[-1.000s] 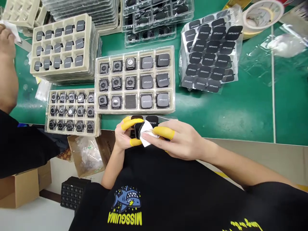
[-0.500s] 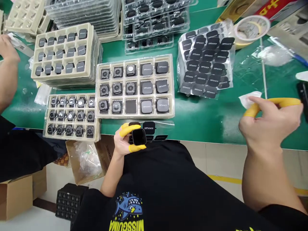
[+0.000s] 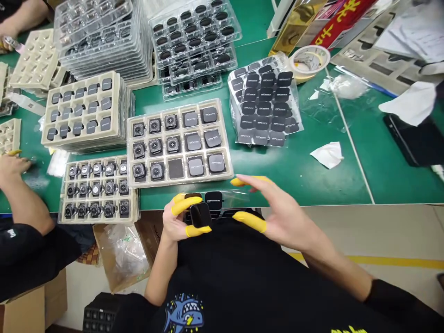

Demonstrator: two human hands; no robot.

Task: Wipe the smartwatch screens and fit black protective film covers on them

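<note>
My left hand [image 3: 176, 219], with yellow finger cots, grips a black square smartwatch body [image 3: 200, 215] by its edges, dark screen facing up. Behind the watch, a clear sheet of black stickers [image 3: 213, 200] marked HiFuture sticks out beside the same hand. To its right, my right hand [image 3: 274, 210] hangs with thumb and fingers apart and nothing between them. Just beyond both hands lies a beige tray [image 3: 180, 182] of watch bodies. Several show their sensor backs, others are covered by grey HiFuture pieces, and one front-row pocket holds no watch.
Stacked beige trays [image 3: 83, 144] and clear trays [image 3: 194, 55] stand at the back. Sticker sheets [image 3: 265, 108], a tape roll [image 3: 310, 60], a white wipe [image 3: 328, 155] and a black phone [image 3: 416, 138] lie rightward. At left is a co-worker's arm [image 3: 21, 194].
My right hand has let go of the white wipe on the table and moved left toward the watch, its fingers spreading. The watch in my left hand has tilted slightly.
</note>
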